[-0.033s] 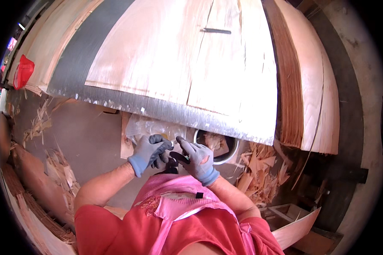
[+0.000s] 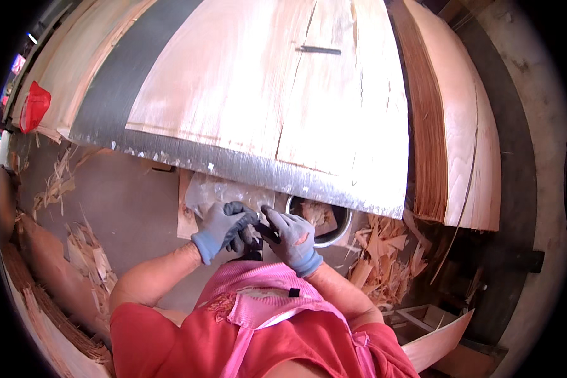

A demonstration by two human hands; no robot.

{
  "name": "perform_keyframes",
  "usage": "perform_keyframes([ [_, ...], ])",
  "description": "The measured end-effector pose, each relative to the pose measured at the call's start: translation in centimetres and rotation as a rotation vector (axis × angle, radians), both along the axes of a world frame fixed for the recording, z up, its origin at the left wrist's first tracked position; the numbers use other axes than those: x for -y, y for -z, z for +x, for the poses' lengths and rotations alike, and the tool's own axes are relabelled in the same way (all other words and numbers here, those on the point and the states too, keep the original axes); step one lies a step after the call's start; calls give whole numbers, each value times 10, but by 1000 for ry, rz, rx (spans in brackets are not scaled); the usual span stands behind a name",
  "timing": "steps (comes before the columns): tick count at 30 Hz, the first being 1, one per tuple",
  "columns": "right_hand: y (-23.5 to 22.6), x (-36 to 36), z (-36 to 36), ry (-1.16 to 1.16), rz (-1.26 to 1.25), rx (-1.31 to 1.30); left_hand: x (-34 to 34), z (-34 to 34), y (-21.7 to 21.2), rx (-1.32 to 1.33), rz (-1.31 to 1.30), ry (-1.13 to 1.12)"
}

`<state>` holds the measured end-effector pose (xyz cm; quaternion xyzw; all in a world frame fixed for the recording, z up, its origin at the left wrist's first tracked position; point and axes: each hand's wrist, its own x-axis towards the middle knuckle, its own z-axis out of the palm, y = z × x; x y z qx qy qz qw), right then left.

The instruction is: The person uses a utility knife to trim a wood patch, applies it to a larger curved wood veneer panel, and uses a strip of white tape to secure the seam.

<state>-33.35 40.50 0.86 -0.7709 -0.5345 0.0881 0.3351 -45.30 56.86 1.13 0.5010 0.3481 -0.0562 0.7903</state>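
Observation:
Both my hands wear grey work gloves with dark fingers and palms, and they meet low in front of my pink apron, before the table's front edge. My left hand (image 2: 219,228) has its fingers curled in, thumb against them; whatever it pinches is hidden or too small to name. Beside it, my right hand (image 2: 288,236) keeps its fingers loosely bent and apart from the thumb, with nothing visible in them. A hole shows on the back of the right glove. Clear plastic sheeting (image 2: 215,192) lies just beyond the left hand.
Wood veneer sheets (image 2: 233,82) cover the dark-edged table, with a slim dark tool (image 2: 320,50) on top. A thick veneer stack (image 2: 431,138) stands at right. Below the edge sits a round metal bowl (image 2: 348,228). Wood scraps (image 2: 384,258) litter the floor; a red object (image 2: 36,106) is far left.
My right hand has shifted slightly left, its thumb now closer to the left hand's fingers. The left hand stays curled in nearly the same place.

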Motion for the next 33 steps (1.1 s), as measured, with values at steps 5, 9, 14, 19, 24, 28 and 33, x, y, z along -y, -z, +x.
perform_keyframes([
  [5,5,-9,7,25,27,10,3,13,0,7,109,42],
  [9,8,-12,13,27,-57,14,0,22,-10,18,308,156],
  [14,12,-4,44,102,-206,-368,-23,28,-38,408,608,4],
  [19,-14,-18,43,46,228,-889,-26,44,12,519,95,264],
  [24,1,-33,70,215,235,-1291,-29,51,26,262,35,190],
  [28,9,-43,81,327,249,-1267,-39,63,32,272,271,180],
  [33,15,-40,131,493,434,-919,-74,85,41,87,99,90],
])
